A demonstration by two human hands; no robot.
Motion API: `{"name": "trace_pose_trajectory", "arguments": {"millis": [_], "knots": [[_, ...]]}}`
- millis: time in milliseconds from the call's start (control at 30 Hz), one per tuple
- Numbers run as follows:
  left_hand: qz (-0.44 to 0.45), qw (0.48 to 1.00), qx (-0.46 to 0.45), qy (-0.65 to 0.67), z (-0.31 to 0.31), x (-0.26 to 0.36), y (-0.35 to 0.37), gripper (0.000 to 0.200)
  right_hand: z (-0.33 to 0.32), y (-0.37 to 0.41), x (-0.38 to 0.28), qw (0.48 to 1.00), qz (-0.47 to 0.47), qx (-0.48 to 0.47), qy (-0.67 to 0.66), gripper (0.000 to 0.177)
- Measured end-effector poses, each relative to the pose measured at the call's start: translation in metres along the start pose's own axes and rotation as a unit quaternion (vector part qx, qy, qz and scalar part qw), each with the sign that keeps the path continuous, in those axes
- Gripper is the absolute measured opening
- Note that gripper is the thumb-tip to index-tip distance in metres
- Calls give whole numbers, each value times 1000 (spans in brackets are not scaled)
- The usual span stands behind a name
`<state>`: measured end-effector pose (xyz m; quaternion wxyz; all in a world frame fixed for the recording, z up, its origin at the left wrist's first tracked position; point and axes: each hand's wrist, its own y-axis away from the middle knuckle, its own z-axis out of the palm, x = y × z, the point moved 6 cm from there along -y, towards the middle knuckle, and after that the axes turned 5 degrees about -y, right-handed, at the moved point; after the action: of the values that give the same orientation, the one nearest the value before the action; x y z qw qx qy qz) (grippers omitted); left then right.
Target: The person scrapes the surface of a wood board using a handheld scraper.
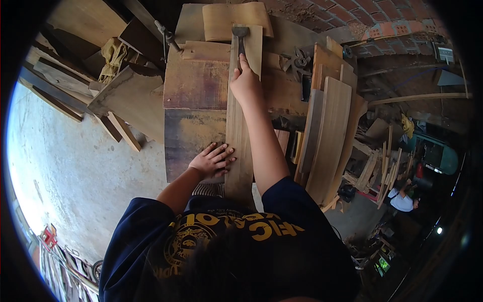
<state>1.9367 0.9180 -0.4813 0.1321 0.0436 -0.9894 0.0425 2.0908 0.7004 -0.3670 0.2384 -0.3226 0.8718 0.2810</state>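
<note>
A long, pale wooden plank (237, 146) runs away from my body across the workbench (193, 136). Toward its far end, my right hand (245, 83) is wrapped round the handle of a wide-headed scraper (240, 32), index finger stretched along it. The flared dark head rests over the plank's surface. My left hand (212, 160) lies flat with fingers spread, its fingertips at the plank's left edge near me. The plank's near end reaches my shirt.
Stacked boards (329, 131) lean at the bench's right side, beside a dark metal part (298, 60). A curved wooden piece (236, 20) lies at the far end. Scrap panels (131, 100) stand on the left. Another person (401, 200) is far off at the right.
</note>
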Motion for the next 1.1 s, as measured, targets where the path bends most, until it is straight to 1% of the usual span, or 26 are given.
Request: {"name": "trace_pose_trajectory", "arguments": {"millis": [100, 167, 233, 267, 333, 400, 433, 467, 567, 633, 667, 733, 767, 867, 900, 967, 1000, 1067, 1100], "knots": [[1, 1000, 4, 1, 1, 0, 0, 51, -14, -23, -8, 1000, 1, -12, -1, 51], [3, 1000, 3, 3, 0, 0, 1, 51, -24, -15, -6, 1000, 7, -16, 16, 51], [2, 1000, 0, 2, -1, 0, 0, 50, -23, 1, 15, 1000, 10, -16, 25, 51], [2, 1000, 2, 5, -2, 0, 0, 50, -20, 16, 27, 999, -8, -5, 44, 51], [-8, 1000, 28, -1, -2, -1, 0, 50, -13, 58, 53, 999, -25, -9, 26, 52], [-11, 1000, 20, 10, -2, -1, 0, 50, -6, 104, 76, 999, -3, -35, 21, 52], [-12, 1000, 11, 16, -2, -2, 0, 50, 0, 129, 91, 999, -42, -8, -22, 52], [-15, 1000, 9, 18, -2, -2, -1, 50, 7, 153, 105, 995, -86, 13, -39, 52], [-15, 1000, 11, 20, -3, -3, -1, 51, 16, 215, 129, 994, -94, 1, -47, 53], [-16, 1000, 3, 25, -2, -2, -2, 53, 20, 246, 139, 992, -99, 3, -77, 54], [-13, 1000, -4, 28, -2, -2, -1, 53, 20, 258, 146, 993, -92, 2, -80, 54], [-18, 1000, -7, 24, -2, -2, -1, 54, 29, 279, 179, 991, 49, -90, -87, 55], [-14, 999, -13, 27, -1, -2, -1, 54, 28, 287, 188, 990, 55, -90, -91, 55], [-14, 999, -20, 40, 0, -2, 0, 55, 24, 309, 205, 992, 48, -117, -31, 58], [-16, 999, -27, 39, 1, -2, 0, 55, 22, 313, 207, 991, 52, -116, -32, 58], [-15, 999, -36, 38, 2, -1, 0, 56, 24, 322, 216, 984, 104, -147, -2, 59], [-16, 999, -35, 38, 2, -1, 0, 56, 25, 323, 216, 984, 107, -146, -3, 59], [-14, 999, -35, 36, 1, -3, 0, 56, 26, 316, 207, 994, 34, -93, -34, 57], [-13, 999, -18, 31, -3, -3, -2, 55, 29, 306, 201, 995, 35, -92, -35, 57]]}}
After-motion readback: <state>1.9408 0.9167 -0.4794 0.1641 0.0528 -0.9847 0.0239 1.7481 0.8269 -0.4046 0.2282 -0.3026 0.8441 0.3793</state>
